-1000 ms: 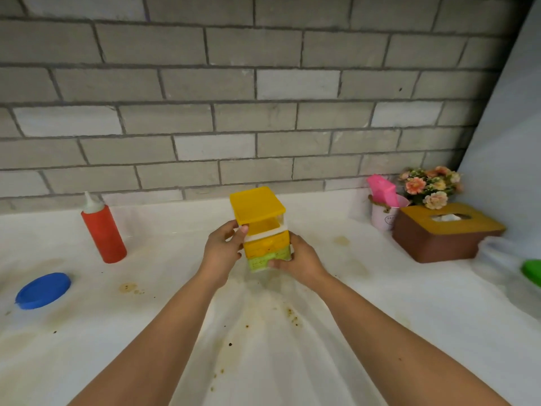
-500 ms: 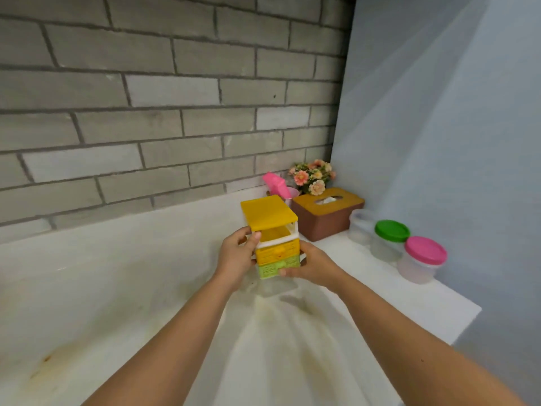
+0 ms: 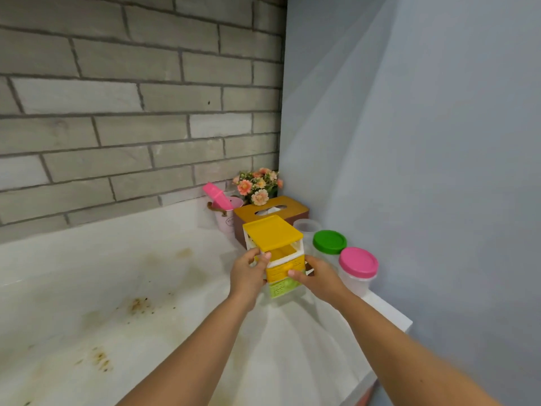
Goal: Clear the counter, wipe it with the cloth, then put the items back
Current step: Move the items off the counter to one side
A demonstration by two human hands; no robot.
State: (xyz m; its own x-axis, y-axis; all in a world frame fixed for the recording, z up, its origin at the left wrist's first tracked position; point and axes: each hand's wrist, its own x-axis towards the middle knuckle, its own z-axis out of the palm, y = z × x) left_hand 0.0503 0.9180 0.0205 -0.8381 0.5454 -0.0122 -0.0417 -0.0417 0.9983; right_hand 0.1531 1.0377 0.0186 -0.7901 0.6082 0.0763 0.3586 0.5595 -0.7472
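Small yellow-topped plastic drawer unit w/ yellow & green drawers, clamped between both hands: left hand fingers curled on one side, right hand fingers on the other, over stained white counter. Just beyond right fingertips: green-lidded clear jar & pink-lidded clear jar.

Home kitchen, stained white counter, brick backsplash, lidded jars
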